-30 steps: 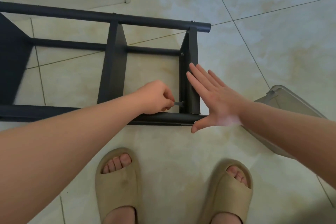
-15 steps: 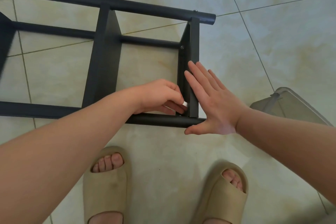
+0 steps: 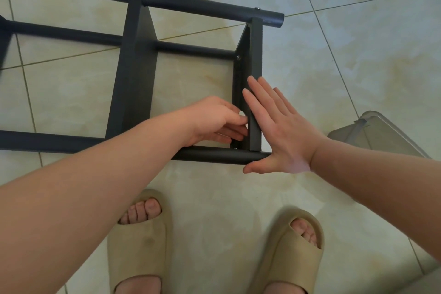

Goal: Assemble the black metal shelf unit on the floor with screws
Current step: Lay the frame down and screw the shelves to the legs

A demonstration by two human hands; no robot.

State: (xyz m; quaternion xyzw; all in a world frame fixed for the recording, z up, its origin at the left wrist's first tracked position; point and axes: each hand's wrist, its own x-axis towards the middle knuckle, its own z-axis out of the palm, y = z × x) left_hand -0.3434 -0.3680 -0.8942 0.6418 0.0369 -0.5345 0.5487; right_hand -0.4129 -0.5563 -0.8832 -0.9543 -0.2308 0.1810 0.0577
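two hands work on the black metal shelf unit (image 3: 133, 74) lying on the tiled floor (image 3: 358, 55): left hand (image 3: 214, 119) pinches a small screw (image 3: 242, 115) inside the end panel (image 3: 255, 55), right hand (image 3: 281, 131) lies flat against its outer face. rigid, smooth steel, likely light, best held by its tubes (image 3: 214, 156). grey tub (image 3: 381, 136) sits right, apart; sandals (image 3: 140, 241) near.

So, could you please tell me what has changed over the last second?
The left hand moved right, up to the inner face of the end panel; the screw seen in its grip is now hidden behind its fingertips. The right hand stayed flat against the panel's outer face.
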